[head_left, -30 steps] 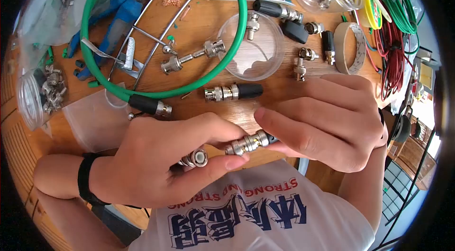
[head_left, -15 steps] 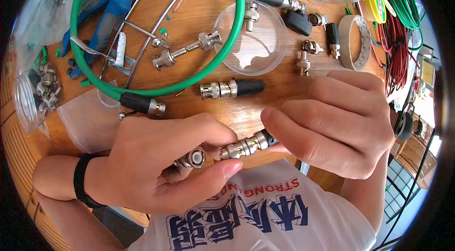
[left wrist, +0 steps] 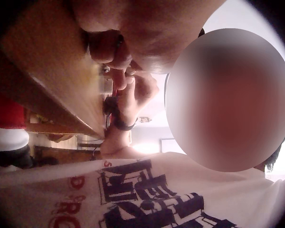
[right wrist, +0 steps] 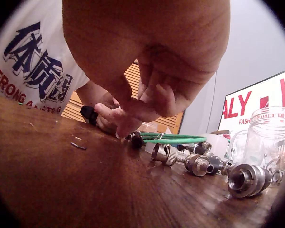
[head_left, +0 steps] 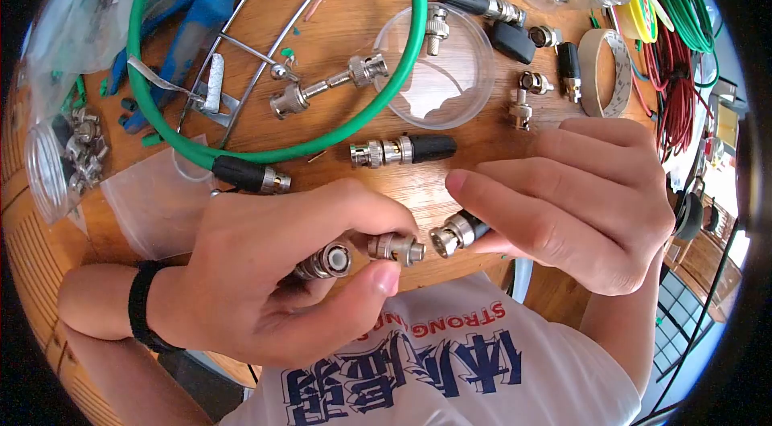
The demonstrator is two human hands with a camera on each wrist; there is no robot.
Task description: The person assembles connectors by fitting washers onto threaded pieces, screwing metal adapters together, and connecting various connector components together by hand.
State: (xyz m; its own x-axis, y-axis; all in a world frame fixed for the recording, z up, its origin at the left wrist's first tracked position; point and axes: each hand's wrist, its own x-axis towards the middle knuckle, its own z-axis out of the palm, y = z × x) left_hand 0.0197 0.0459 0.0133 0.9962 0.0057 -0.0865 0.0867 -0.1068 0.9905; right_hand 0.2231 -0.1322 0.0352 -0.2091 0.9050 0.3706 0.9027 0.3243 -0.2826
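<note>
In the head view, my left hand (head_left: 257,265) pinches a small silver BNC adapter (head_left: 396,249) between thumb and forefinger. A second silver BNC connector (head_left: 326,262), its round open end facing up, is tucked inside that same hand. My right hand (head_left: 571,209) grips a BNC plug with a black boot (head_left: 455,235), the boot mostly covered by the fingers. The plug's metal end faces the adapter across a narrow gap. On the wood just beyond the hands lies another black-booted BNC connector (head_left: 402,150).
A green cable loop (head_left: 414,32) lies over a wire rack and blue-handled pliers (head_left: 193,24) at back left. Past the hands are a clear round lid (head_left: 474,96), several loose BNC connectors (head_left: 521,108) and a tape roll (head_left: 595,76). Red wire (head_left: 675,96) is bundled at right.
The BNC plug and the adapter, joined end to end in the earlier frames, are now apart. The plug stays in the right hand, the adapter in the left.
</note>
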